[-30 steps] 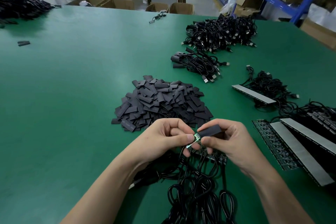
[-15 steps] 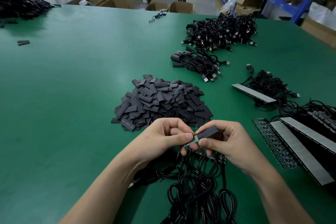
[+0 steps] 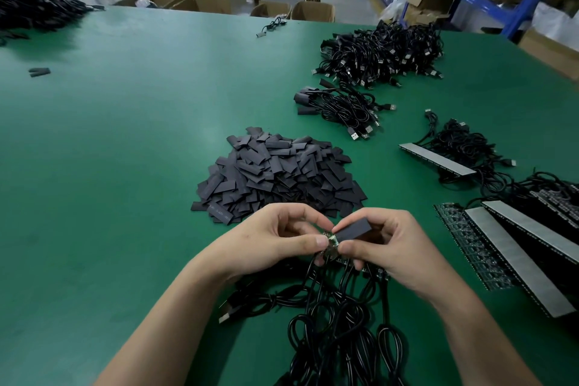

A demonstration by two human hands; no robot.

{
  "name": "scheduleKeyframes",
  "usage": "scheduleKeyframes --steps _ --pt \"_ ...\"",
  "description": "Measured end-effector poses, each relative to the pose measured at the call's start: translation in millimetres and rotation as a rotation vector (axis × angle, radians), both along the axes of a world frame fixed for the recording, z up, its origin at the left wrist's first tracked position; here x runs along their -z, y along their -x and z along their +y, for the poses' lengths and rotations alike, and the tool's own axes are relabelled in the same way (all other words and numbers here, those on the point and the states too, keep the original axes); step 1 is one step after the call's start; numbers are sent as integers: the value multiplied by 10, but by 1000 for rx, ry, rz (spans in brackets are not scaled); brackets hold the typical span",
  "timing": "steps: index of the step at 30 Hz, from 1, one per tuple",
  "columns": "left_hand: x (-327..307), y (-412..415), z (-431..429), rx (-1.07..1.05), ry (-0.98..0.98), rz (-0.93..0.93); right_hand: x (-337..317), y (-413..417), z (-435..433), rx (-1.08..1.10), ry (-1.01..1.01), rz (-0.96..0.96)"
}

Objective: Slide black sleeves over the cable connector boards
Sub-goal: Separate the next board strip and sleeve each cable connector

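Here, the right hand (image 3: 388,247) pinches a black sleeve (image 3: 352,229) between thumb and fingers, its open end set against the small green connector board (image 3: 331,241), which the left hand (image 3: 275,238) pinches at its edge. Both meet just above a bundle of black cables (image 3: 338,332) on the green table (image 3: 125,150). Directly beyond the hands lies the pile of loose sleeves (image 3: 275,172); grey-backed board strips (image 3: 517,257) lie to the right.
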State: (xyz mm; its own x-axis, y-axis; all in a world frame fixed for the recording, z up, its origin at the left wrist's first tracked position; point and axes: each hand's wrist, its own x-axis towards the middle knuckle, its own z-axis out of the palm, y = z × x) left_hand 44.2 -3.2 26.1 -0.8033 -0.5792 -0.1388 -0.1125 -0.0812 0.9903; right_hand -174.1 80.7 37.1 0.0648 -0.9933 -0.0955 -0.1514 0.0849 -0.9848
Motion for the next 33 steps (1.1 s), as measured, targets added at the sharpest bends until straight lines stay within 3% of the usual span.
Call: scheduleKeyframes --steps 18,33 --pt "19 11 14 24 -28 89 3 -47 10 -128 -16 -68" --pt "-27 -20 -6 65 -32 88 24 -73 8 -114 15 -89"
